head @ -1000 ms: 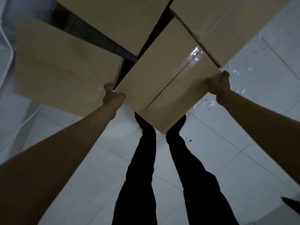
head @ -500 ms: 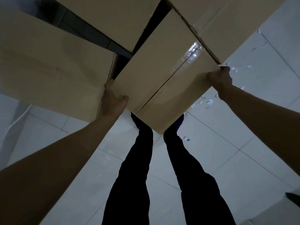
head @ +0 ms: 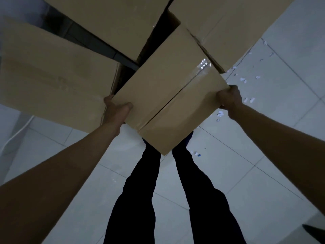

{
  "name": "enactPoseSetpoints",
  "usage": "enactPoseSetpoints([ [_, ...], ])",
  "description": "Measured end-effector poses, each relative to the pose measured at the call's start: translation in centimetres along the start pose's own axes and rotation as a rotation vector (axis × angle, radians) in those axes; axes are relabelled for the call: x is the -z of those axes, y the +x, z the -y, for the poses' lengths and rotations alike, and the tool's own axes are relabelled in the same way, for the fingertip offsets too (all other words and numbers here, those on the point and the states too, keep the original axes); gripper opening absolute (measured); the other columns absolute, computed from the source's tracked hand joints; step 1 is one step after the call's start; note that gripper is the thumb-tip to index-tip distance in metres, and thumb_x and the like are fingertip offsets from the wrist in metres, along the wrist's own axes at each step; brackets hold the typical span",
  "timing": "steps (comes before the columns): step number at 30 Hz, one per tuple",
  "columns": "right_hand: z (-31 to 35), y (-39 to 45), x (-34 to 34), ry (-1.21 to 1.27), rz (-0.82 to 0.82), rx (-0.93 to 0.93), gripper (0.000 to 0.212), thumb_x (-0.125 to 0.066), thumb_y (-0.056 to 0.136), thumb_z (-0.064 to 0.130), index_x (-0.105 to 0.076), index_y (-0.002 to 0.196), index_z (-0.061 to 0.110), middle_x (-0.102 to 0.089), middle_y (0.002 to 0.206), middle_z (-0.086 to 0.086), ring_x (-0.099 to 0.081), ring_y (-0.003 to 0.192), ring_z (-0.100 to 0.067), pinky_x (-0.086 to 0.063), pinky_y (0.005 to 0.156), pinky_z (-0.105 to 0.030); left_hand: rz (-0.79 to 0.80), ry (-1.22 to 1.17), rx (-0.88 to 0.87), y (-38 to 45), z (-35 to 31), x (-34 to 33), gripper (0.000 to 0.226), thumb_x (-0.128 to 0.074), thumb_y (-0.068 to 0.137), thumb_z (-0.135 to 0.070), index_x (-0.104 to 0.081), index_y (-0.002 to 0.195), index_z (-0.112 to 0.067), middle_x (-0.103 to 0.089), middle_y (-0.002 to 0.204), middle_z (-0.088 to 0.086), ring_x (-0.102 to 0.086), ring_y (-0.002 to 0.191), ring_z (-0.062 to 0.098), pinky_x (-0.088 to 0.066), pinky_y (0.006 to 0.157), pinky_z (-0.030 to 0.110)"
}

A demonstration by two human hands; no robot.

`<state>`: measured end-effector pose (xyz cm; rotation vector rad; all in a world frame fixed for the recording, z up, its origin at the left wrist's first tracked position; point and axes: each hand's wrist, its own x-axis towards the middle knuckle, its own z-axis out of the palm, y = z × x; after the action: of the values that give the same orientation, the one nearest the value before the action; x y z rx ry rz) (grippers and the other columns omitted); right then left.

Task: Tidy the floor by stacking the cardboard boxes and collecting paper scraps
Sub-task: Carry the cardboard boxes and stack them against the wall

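Stacking step in hand. Left hand (head: 117, 110) and right hand (head: 228, 97) clamped on opposite corners of taped box (head: 168, 92), held between them above legs. Next: set squarely on neighbouring boxes (head: 58, 76). Paper scraps (head: 246, 80) beyond right hand, uncollected.

Left hand (head: 117, 110) is sliding along the taped box's (head: 168, 88) left edge toward its near corner, thumb now lying flat on the top face. Right hand (head: 228, 98) is shifting slightly down at the right corner. Left box (head: 58, 76) is drawing closer to the left hand, and its near edge now sits just beside the wrist.
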<state>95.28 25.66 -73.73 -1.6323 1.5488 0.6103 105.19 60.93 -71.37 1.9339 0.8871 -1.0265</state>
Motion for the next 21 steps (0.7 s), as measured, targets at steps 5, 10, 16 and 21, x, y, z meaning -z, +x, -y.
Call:
enactPoseSetpoints([
  [5,-0.6,-5.9,3.2,0.064,0.014,-0.011,0.061,-0.056,0.088,0.022,-0.035,0.145,0.014,-0.048,0.136,-0.012,-0.053,0.116,-0.032,-0.057,0.088,-0.045,-0.018,-0.026,0.007,-5.8,-0.7,1.8,0.072,-0.069,0.080,-0.021,-0.030,0.139,-0.032,-0.054,0.109,-0.006,-0.056,0.092,0.012,-0.056,0.089,0.043],
  [10,0.0,-14.4,9.1,0.074,0.052,-0.030,0.066,-0.058,0.084,0.021,-0.035,0.144,0.014,-0.048,0.135,-0.010,-0.054,0.116,-0.031,-0.057,0.086,-0.043,0.008,-0.039,0.011,-14.6,-2.3,5.1,0.070,-0.068,0.080,-0.020,-0.030,0.136,-0.032,-0.054,0.112,-0.005,-0.057,0.102,0.019,-0.054,0.093,0.045],
  [16,3.0,-24.8,16.1,0.086,0.077,0.011,0.068,-0.058,0.087,0.020,-0.031,0.149,0.012,-0.045,0.138,-0.010,-0.051,0.117,-0.029,-0.055,0.091,-0.044,0.024,-0.089,0.012,-25.6,-4.8,9.5,0.067,-0.067,0.083,-0.019,-0.029,0.137,-0.033,-0.054,0.114,-0.006,-0.056,0.098,0.016,-0.055,0.091,0.042],
  [21,5.9,-31.6,20.1,0.102,0.076,0.069,0.072,-0.063,0.089,0.023,-0.026,0.151,0.012,-0.042,0.143,-0.010,-0.051,0.118,-0.028,-0.055,0.090,-0.041,0.008,-0.155,0.011,-32.5,-6.3,13.1,0.072,-0.065,0.085,-0.020,-0.025,0.143,-0.034,-0.054,0.117,-0.005,-0.056,0.097,0.015,-0.054,0.078,0.033],
])
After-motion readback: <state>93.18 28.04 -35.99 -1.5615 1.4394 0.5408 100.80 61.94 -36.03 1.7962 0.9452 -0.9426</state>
